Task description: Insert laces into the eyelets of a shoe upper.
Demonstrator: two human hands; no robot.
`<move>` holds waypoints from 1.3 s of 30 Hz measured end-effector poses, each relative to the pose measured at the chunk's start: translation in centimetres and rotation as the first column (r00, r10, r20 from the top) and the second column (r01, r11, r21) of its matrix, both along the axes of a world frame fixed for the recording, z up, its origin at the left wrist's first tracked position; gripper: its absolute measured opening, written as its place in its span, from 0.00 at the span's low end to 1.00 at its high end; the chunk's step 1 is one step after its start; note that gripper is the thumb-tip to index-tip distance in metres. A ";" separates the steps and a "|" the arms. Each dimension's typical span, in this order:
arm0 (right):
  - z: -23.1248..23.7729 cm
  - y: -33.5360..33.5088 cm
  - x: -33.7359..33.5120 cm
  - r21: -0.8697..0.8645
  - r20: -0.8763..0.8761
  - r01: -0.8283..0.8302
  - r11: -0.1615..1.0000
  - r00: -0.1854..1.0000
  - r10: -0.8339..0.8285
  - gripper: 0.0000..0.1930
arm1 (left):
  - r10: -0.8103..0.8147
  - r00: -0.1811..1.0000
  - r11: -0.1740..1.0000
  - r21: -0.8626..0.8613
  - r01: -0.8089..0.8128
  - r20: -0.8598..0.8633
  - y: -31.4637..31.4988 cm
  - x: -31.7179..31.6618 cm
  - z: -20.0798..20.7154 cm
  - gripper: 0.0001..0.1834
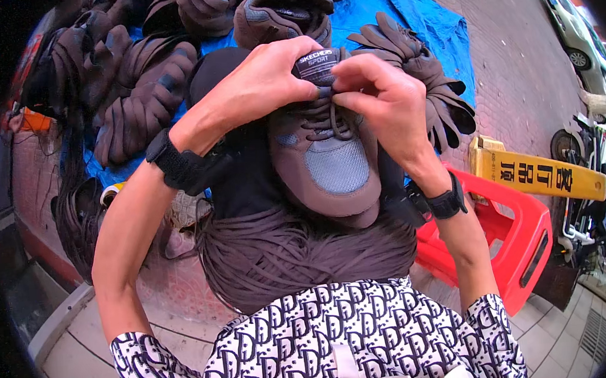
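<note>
A brown-grey sneaker upper [336, 165] with a blue-grey mesh toe rests on my lap, toe toward me. Dark shoelace [326, 120] runs through several of its eyelets. My left hand [260, 79] grips the upper beside its tongue [317, 63], thumb and fingers at the eyelet edge. Close by, my right hand [387, 99] is closed in a pinch at the top eyelets, on what looks like the shoelace; its tip is hidden by the fingers. Across my thighs lies a thick bundle of loose dark shoelaces [287, 257].
Stacks of similar uppers [145, 98] lie on a blue tarp [446, 28] ahead and left, with another fanned stack [444, 98] at right. A red plastic stool [531, 233] and a yellow sign board [537, 169] stand right. Farther off are bikes and a parked car [577, 40].
</note>
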State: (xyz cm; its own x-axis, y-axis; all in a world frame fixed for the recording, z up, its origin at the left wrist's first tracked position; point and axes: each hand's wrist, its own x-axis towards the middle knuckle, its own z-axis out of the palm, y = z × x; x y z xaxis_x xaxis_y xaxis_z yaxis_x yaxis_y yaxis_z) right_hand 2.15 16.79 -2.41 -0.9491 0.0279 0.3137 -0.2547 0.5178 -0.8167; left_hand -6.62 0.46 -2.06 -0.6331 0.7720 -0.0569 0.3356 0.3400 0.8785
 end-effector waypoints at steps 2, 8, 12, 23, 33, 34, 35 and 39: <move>0.5 0.2 -0.2 -0.008 -0.010 -0.007 1.000 1.000 0.007 0.14 | -0.007 1.000 1.000 -0.010 0.007 0.007 0.0 0.0 0.0 0.22; -0.1 0.4 -0.6 0.320 -0.134 -0.028 0.947 0.988 0.074 0.14 | 0.133 0.975 0.991 0.051 -0.126 -0.179 0.1 1.6 -0.4 0.22; 0.2 0.9 -1.3 0.067 -0.010 -0.120 0.991 0.993 0.121 0.12 | 0.160 0.841 0.984 0.155 -0.092 -0.516 0.1 2.2 -0.2 0.21; 0.7 1.6 -2.0 0.111 -0.018 -0.228 0.967 0.973 0.231 0.07 | -0.155 0.547 0.988 -0.114 0.109 -0.823 -0.1 1.2 -0.2 0.12; 0.0 0.9 -2.6 0.368 -0.205 -0.220 0.903 0.929 0.310 0.07 | -0.210 0.686 0.976 -0.189 0.108 -0.697 -0.3 0.6 -0.6 0.16; -0.1 0.9 -2.6 0.368 -0.205 -0.216 0.904 0.930 0.305 0.07 | -0.213 0.685 0.976 -0.189 0.112 -0.697 -0.2 0.6 -0.5 0.16; -0.1 1.0 -2.6 0.300 -0.206 -0.234 0.925 0.931 0.303 0.08 | -0.216 0.729 0.973 -0.203 0.108 -0.649 -0.1 0.7 -0.5 0.16; -0.2 1.1 -2.8 0.205 -0.133 -0.266 0.942 0.946 0.296 0.09 | -0.203 0.798 0.968 -0.237 0.078 -0.568 0.1 0.8 -0.2 0.14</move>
